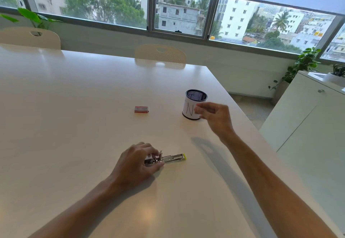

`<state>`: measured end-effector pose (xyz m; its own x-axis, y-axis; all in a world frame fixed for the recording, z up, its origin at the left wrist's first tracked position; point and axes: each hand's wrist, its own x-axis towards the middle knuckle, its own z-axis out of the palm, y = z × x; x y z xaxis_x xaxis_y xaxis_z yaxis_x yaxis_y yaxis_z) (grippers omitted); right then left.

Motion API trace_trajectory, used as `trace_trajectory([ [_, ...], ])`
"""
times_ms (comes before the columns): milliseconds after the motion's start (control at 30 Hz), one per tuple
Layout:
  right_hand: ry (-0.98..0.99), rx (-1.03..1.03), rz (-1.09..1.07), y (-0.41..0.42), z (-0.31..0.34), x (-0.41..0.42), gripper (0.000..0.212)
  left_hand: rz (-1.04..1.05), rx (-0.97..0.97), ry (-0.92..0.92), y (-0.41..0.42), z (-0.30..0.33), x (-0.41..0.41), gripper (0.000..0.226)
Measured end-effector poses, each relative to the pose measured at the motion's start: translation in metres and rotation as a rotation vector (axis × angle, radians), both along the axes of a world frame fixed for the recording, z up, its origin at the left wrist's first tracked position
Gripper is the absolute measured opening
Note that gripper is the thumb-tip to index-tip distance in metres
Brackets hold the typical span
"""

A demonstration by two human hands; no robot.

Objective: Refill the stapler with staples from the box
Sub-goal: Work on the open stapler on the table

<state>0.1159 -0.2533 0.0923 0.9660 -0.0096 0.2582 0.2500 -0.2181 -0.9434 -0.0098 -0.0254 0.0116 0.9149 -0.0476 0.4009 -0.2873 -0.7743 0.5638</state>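
Table (78, 107), white and broad, is shown bearing a mesh pen cup (195, 104), just beyond the loosely curled, empty right hand (214, 115). An opened stapler (168, 158) is pinched at its rear by the left hand (136, 161); a red staple box (141, 109) lies well beyond that grip.

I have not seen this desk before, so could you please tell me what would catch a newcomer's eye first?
Near the table's front edge, the left hand pins down an opened stapler, its metal track stretching to the right. The right hand hovers in front of a mesh cup with a paper label. To the cup's left, a small red staple box lies alone on the white table.
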Motion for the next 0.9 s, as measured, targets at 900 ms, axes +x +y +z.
trace_trajectory([
  [900, -0.077, -0.367, -0.271, -0.005, 0.003, 0.109, 0.034, -0.045, -0.036, 0.013, 0.002, 0.000, 0.003, 0.015],
])
